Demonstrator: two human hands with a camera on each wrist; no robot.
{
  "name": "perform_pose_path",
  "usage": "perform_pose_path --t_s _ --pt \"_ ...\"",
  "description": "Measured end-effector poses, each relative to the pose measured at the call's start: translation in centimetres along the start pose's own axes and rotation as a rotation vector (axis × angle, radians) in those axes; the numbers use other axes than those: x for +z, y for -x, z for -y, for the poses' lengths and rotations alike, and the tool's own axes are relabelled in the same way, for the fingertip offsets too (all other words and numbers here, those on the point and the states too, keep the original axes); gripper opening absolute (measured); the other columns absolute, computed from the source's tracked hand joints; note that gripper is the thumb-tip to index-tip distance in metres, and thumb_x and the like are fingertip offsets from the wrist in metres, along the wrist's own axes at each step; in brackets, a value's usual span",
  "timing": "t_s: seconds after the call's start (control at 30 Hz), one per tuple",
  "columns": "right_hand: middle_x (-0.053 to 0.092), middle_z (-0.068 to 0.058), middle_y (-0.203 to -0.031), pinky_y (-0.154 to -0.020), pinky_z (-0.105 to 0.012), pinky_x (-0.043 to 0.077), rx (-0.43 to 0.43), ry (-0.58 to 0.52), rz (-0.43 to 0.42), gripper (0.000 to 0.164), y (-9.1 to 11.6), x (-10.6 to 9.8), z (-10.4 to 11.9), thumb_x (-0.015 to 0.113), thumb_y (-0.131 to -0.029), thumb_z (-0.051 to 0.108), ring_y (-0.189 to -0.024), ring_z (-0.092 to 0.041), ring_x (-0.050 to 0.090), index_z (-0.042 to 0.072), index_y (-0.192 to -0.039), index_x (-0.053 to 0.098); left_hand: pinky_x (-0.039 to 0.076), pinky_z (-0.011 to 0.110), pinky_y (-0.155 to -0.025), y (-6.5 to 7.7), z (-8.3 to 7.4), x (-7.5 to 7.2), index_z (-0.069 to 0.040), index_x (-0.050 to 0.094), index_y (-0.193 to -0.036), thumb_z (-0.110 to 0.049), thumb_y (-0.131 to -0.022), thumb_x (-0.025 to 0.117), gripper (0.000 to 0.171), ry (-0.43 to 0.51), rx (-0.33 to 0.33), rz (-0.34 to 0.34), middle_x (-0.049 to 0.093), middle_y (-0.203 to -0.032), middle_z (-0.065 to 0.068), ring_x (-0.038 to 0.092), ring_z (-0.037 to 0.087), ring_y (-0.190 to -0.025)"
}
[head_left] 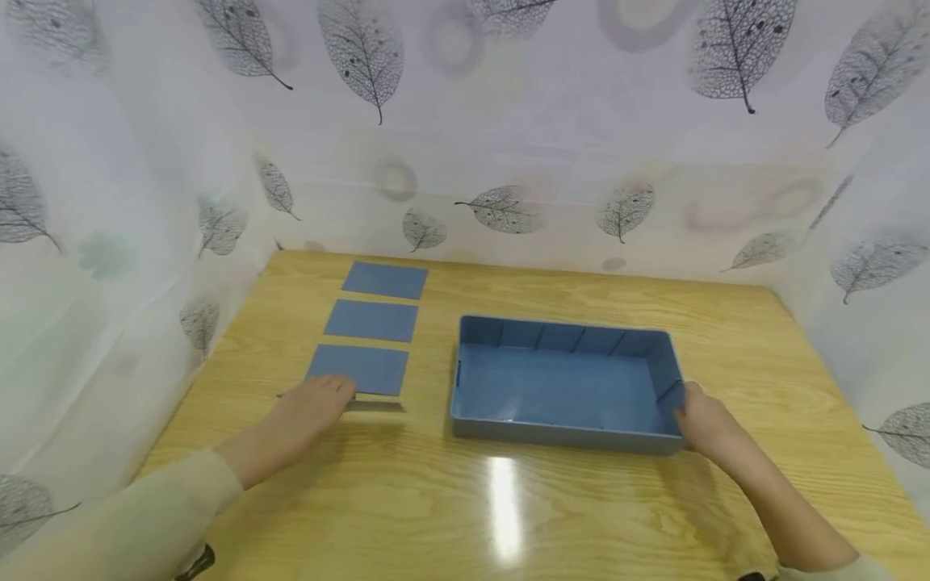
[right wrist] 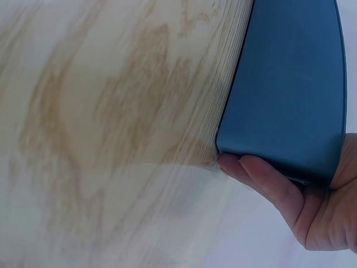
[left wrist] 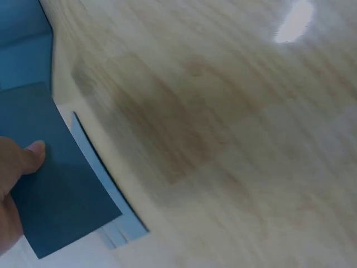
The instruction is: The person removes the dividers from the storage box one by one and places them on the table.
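My left hand (head_left: 312, 406) pinches a thin blue rectangular panel (left wrist: 72, 195), thumb flat on its face in the left wrist view. From the head view that panel appears nearly edge-on, tilted up just in front of the nearest of three matching flat panels (head_left: 368, 368) laid in a column on the table. At the centre right stands a shallow blue rectangular box (head_left: 552, 433), its open top facing up and ribs along its inner walls. My right hand (head_left: 712, 420) grips the box's right end, thumb at the rim and fingers underneath in the right wrist view.
The wooden table (head_left: 407, 500) has a bright reflection at its front middle. A white curtain (head_left: 465, 137) printed with grey leaves encloses the back and both sides. The middle panel (head_left: 371, 320) and the far panel (head_left: 385, 279) lie left of the box.
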State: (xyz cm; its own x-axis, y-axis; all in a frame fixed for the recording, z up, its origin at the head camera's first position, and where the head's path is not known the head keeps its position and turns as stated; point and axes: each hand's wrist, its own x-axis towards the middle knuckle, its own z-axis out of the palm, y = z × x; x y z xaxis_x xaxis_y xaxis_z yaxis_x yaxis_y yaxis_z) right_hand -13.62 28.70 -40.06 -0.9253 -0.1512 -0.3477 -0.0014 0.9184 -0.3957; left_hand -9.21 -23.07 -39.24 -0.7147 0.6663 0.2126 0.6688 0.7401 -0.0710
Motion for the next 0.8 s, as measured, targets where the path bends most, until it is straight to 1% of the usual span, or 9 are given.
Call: perform_pose_path --t_s 0.07,0.1,0.17,0.3,0.37,0.5,0.57,0.67,0.8 --pt "0.053 -0.024 -0.073 -0.054 -0.038 0.048 -0.005 -0.002 0.001 0.026 0.0 0.1 0.0 0.037 -0.094 -0.001 -0.061 -0.025 0.058 -0.023 -0.106 0.028 0.038 0.026 -0.054 0.8 0.4 0.4 -0.006 0.044 -0.078 0.004 -0.077 0.066 0.025 0.003 0.028 -0.045 0.043 -0.07 -0.002 0.04 0.012 -0.063" --pt "0.054 -0.023 -0.073 -0.053 -0.038 0.048 -0.004 -0.002 0.0 0.026 0.0 0.1 0.1 0.037 -0.094 -0.001 -0.061 -0.025 0.058 -0.023 -0.105 0.029 0.039 0.026 -0.054 1.1 0.6 0.6 -0.006 0.045 -0.079 0.002 -0.079 0.065 0.021 0.001 0.042 -0.067 0.045 -0.071 -0.001 0.043 0.012 -0.063" --pt "0.054 -0.023 -0.072 -0.054 -0.037 0.048 -0.001 -0.006 0.004 0.026 0.0 0.2 0.1 0.037 -0.094 0.0 -0.06 -0.024 0.058 -0.023 -0.105 0.029 0.043 0.027 -0.054 1.8 0.9 1.1 -0.005 0.047 -0.08 0.001 -0.078 0.065 0.019 -0.009 0.062 -0.088 0.049 -0.073 0.001 0.048 0.014 -0.065" --pt "0.054 -0.022 -0.071 -0.053 -0.037 0.048 0.001 -0.003 0.007 0.027 0.0 0.3 0.1 0.037 -0.095 0.0 -0.059 -0.023 0.058 -0.023 -0.106 0.028 0.051 0.032 -0.062 2.7 1.1 1.9 -0.002 0.049 -0.083 0.008 -0.075 0.066 0.022 -0.058 0.06 -0.058 0.055 -0.079 0.006 0.056 0.019 -0.071" --pt "0.055 -0.023 -0.072 -0.053 -0.037 0.049 0.001 -0.004 0.008 0.028 0.0 0.2 0.2 0.037 -0.094 0.0 -0.059 -0.023 0.059 -0.023 -0.107 0.027 0.053 0.034 -0.067 3.1 1.0 2.3 -0.001 0.049 -0.084 0.01 -0.07 0.066 0.024 -0.081 0.048 -0.046 0.056 -0.08 0.009 0.058 0.021 -0.074" --pt "0.055 -0.026 -0.074 -0.053 -0.036 0.05 0.006 -0.009 0.01 0.028 0.1 0.1 0.3 0.037 -0.094 0.0 -0.059 -0.023 0.059 -0.023 -0.108 0.027 0.055 0.037 -0.073 3.5 0.8 2.7 0.002 0.053 -0.086 0.011 -0.068 0.064 0.023 -0.087 0.036 -0.066 0.06 -0.084 0.013 0.061 0.026 -0.079" --pt "0.055 -0.028 -0.076 -0.053 -0.036 0.05 0.006 -0.015 0.012 0.029 0.2 0.2 0.3 0.036 -0.094 0.0 -0.059 -0.023 0.059 -0.024 -0.108 0.027 0.055 0.037 -0.073 3.7 0.7 2.8 0.003 0.054 -0.087 0.01 -0.067 0.063 0.023 -0.103 0.044 -0.08 0.06 -0.086 0.014 0.061 0.026 -0.079" --pt "0.055 -0.027 -0.075 -0.054 -0.036 0.049 0.007 -0.019 0.016 0.028 0.3 0.2 0.4 0.037 -0.094 0.0 -0.059 -0.022 0.059 -0.023 -0.107 0.028 0.056 0.035 -0.07 3.9 0.6 3.0 0.005 0.055 -0.087 0.01 -0.07 0.055 0.018 -0.143 0.074 -0.133 0.059 -0.084 0.015 0.061 0.026 -0.075" --pt "0.055 -0.023 -0.072 -0.053 -0.037 0.049 0.006 -0.01 0.013 0.028 0.4 0.3 0.3 0.038 -0.095 0.0 -0.057 -0.021 0.059 -0.022 -0.106 0.028 0.056 0.033 -0.066 4.3 0.1 2.8 0.006 0.057 -0.089 0.012 -0.068 0.064 0.023 -0.169 0.066 -0.103 0.059 -0.083 0.015 0.06 0.025 -0.072"
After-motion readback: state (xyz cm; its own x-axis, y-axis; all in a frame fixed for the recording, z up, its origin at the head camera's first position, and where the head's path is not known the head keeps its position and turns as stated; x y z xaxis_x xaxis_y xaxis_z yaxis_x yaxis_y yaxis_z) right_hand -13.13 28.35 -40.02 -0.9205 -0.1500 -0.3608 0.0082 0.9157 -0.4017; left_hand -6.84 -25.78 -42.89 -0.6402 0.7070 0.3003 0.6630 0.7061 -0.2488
